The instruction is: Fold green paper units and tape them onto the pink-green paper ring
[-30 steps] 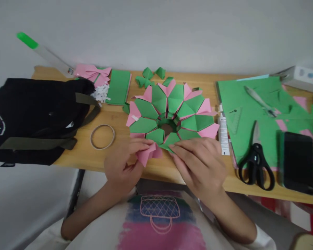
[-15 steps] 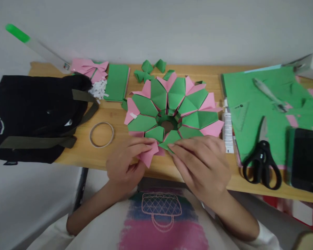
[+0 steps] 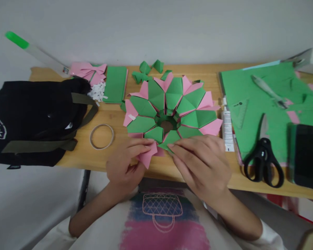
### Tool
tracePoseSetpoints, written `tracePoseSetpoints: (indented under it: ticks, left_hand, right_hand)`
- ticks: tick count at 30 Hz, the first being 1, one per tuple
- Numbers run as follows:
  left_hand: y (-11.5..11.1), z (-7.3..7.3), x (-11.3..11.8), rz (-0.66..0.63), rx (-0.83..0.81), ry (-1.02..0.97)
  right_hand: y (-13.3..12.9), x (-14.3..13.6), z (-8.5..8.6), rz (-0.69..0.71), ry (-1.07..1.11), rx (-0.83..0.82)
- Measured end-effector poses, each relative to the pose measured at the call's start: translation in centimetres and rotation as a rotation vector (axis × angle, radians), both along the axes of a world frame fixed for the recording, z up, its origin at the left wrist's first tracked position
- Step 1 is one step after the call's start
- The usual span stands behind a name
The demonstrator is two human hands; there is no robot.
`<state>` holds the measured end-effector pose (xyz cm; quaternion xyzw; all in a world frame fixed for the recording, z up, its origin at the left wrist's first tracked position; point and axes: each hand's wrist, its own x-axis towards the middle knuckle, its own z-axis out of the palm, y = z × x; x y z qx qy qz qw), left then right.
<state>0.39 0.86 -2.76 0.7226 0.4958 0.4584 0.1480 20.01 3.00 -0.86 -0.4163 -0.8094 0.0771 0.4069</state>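
A round wreath of folded green and pink paper pieces (image 3: 172, 106) lies on the wooden table (image 3: 114, 119), with a hole in its middle. At its near edge my left hand (image 3: 125, 165) pinches a pink folded piece (image 3: 147, 156) between thumb and fingers. My right hand (image 3: 202, 163) presses its fingertips on the green piece (image 3: 172, 138) beside it, covering the wreath's near right part.
A black bag (image 3: 33, 118) sits at the left, a tape ring (image 3: 102, 136) beside it. Pink bows (image 3: 90, 71), a green paper stack (image 3: 116, 84) and loose green folds (image 3: 148, 69) lie behind. On the right lie a glue tube (image 3: 227, 128), green sheets (image 3: 263, 104), scissors (image 3: 263, 158) and a phone (image 3: 309, 156).
Both hands stay at the wreath's near edge holding the same pieces. The view has shifted slightly; nothing on the table has moved.
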Motion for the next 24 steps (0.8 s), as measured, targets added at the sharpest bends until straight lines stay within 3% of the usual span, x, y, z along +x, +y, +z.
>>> tracePoseSetpoints:
  ticks: [24]
  left_hand:
    - [0.1, -0.04, -0.05, -0.037, 0.006, -0.004]
  right_hand:
    - [0.0, 0.11, 0.08, -0.004, -0.01, -0.01]
